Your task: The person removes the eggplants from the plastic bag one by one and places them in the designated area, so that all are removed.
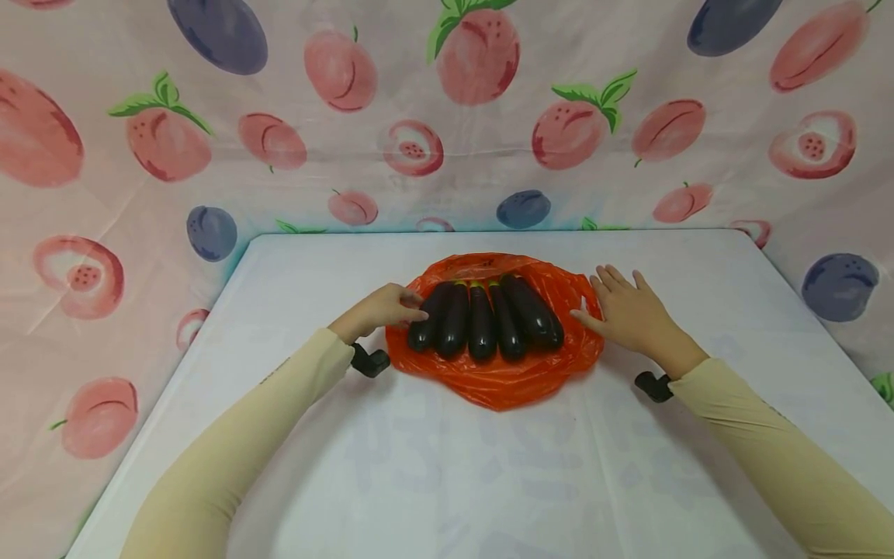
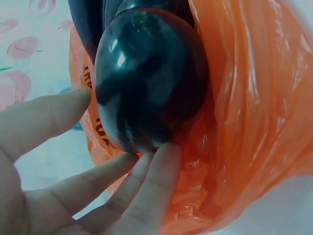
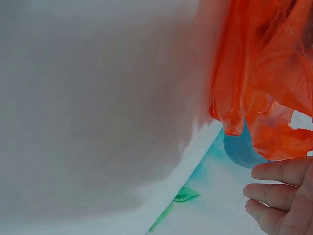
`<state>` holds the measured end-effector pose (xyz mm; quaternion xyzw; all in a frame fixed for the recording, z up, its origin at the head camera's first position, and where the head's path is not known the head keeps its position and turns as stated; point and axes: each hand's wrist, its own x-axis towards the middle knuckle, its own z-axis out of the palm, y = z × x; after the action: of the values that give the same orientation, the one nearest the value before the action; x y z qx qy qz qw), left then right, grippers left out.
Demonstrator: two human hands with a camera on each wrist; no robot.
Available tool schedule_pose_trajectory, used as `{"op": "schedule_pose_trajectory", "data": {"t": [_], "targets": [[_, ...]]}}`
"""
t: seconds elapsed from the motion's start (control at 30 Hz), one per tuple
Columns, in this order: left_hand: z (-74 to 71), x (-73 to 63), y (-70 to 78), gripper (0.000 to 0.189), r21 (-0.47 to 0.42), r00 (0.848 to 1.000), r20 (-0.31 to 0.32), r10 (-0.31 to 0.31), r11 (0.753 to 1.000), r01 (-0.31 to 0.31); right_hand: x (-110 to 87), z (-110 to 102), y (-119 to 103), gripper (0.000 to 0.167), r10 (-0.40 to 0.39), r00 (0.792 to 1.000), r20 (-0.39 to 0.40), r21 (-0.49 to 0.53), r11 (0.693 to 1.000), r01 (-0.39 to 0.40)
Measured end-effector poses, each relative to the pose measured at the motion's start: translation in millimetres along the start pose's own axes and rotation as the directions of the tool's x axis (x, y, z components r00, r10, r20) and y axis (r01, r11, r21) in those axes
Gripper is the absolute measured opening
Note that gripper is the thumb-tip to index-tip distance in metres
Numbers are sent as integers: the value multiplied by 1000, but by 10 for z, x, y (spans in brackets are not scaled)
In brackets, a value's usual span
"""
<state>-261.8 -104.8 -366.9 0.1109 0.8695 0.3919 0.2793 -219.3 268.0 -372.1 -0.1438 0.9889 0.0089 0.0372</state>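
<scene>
Several dark purple eggplants point(image 1: 482, 322) lie side by side on a spread orange plastic bag point(image 1: 499, 388). My left hand point(image 1: 386, 306) is at the leftmost eggplant point(image 1: 429, 314). In the left wrist view its fingertips point(image 2: 168, 152) meet the lower edge of a glossy eggplant point(image 2: 151, 78), with the thumb or finger on the left beside it. The fingers look relaxed, not wrapped round it. On the other side, my right hand point(image 1: 632, 310) is spread with straight fingers over the bag's right edge. The right wrist view shows its fingers point(image 3: 276, 171) close to the crumpled bag point(image 3: 274, 73).
A white-covered table point(image 1: 503, 481) holds the bag near its far edge. Behind and at the sides hangs a pink cloth point(image 1: 419, 78) printed with fruit. Black wrist mounts point(image 1: 370, 362) sit under the forearms.
</scene>
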Motion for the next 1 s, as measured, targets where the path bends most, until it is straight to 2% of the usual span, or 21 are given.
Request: {"op": "schedule_pose_trajectory", "data": {"t": [0.2,0.4,0.87,1.0], "targets": [[9,-3,-26,53,-32,999,39,-31,999,32,-5,5,-3,77,-5,1000,-3,-2,1000,5],[7,-25,-48,53,-25,997,53,-56,998,57,-11,17,5,76,-5,1000,-12,-3,1000,5],[40,-38,-51,57,15,995,60,-82,997,82,-21,92,18,60,2,999,-46,-32,999,-3],[50,-35,-63,57,11,995,57,-83,997,83,-23,91,27,60,12,999,-47,-28,1000,-13]]}}
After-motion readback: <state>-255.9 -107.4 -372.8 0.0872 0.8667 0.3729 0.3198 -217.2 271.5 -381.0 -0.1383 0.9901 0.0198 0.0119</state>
